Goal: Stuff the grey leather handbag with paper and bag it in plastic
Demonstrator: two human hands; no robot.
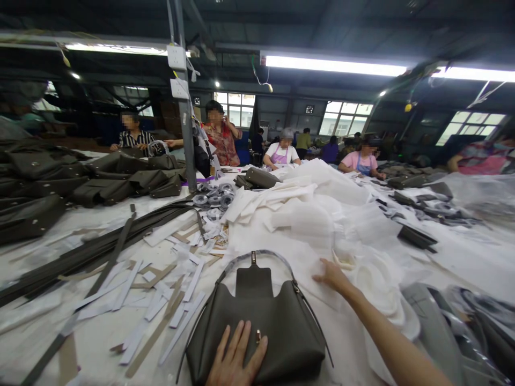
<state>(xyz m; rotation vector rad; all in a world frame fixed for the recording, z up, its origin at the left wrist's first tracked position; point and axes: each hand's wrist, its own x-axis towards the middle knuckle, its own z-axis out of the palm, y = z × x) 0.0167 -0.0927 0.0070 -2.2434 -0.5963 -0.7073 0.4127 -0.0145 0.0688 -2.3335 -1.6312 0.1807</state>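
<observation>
A dark olive handbag (pixel 289 316) stands on the white table in front of me, its flap raised and its wrapped handle (pixel 277 256) arching up behind. My left hand (pixel 237 356) rests on the bag's front with the fingers spread, close to a small gold-coloured clasp (pixel 258 336). To the right of the bag, my right hand (pixel 332 276) reaches forward over white sheets (pixel 298 268), fingers stretched out with nothing visible in them. Whether its fingertips touch the sheet beneath, I cannot tell. Beside that hand lies a stack of curved white padding pieces (pixel 376 284).
Paper and card strips (pixel 161 300) litter the left side, beside long dark straps (pixel 100 246). Dark bags (pixel 104 182) are piled farther left, near a metal post (pixel 185 118). White sheets (pixel 322 187) heap up ahead. Grey wrapped pieces (pixel 434 321) lie right. Several people work beyond.
</observation>
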